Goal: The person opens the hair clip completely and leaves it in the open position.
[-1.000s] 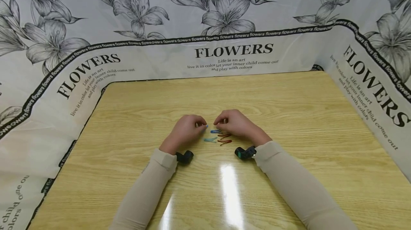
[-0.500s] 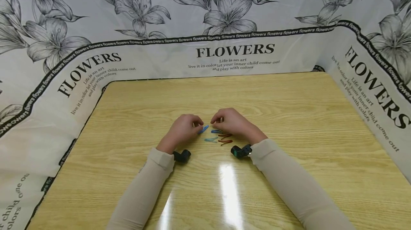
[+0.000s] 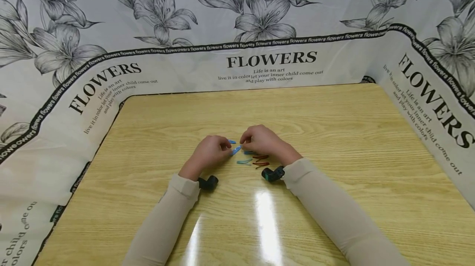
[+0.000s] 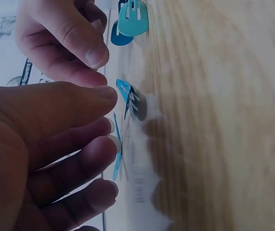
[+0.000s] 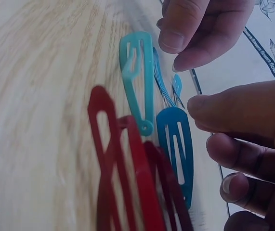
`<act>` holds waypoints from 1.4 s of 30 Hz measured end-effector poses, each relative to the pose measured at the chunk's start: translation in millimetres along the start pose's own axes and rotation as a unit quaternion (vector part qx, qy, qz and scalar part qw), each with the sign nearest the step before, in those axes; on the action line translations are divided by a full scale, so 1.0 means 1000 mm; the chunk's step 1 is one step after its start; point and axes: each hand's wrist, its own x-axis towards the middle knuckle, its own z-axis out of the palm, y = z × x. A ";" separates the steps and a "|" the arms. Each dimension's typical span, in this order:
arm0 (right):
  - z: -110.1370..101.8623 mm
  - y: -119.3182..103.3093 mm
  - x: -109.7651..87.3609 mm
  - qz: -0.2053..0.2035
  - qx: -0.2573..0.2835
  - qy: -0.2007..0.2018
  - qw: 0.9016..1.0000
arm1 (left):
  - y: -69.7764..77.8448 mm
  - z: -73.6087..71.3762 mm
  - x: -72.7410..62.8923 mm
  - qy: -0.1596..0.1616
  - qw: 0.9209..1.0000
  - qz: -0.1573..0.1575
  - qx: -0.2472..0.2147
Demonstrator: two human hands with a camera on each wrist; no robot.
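Observation:
Several snap hair clips lie on the wooden table between the hands. My left hand (image 3: 212, 151) is beside a light blue hair clip (image 3: 236, 150), its thumb tip close to the clip in the left wrist view, thumb and fingers apart. Another blue hair clip (image 4: 116, 166) lies just beyond the left fingertips. My right hand (image 3: 261, 140) hovers over a darker blue hair clip (image 5: 175, 149), its fingers loosely bent and holding nothing. Closer to me are a teal hair clip (image 5: 149, 82), a bright red hair clip (image 5: 144, 183) and a dark red hair clip (image 3: 260, 157).
The wooden table (image 3: 167, 109) extends around the hands. White flower-printed sheeting (image 3: 185, 70) stands along its back and sides. A black wrist camera (image 3: 208, 183) is on the left wrist and another black camera (image 3: 272, 174) on the right.
The left fingers have let go of the light blue clip, which now shows on the table. A second blue clip has come into view beyond them. The right hand has moved slightly left.

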 end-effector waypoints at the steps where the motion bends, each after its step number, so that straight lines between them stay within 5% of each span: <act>1: 0.001 0.000 0.001 0.000 -0.005 0.000 1.000 | -0.001 0.000 0.000 0.000 1.000 -0.002 -0.001; 23: 0.004 -0.006 0.009 0.023 -0.057 -0.019 0.998 | -0.007 0.005 -0.002 -0.007 1.000 -0.008 -0.011; 42: 0.006 -0.005 0.008 0.024 -0.049 -0.024 0.998 | -0.007 0.006 -0.002 -0.011 1.000 -0.003 -0.018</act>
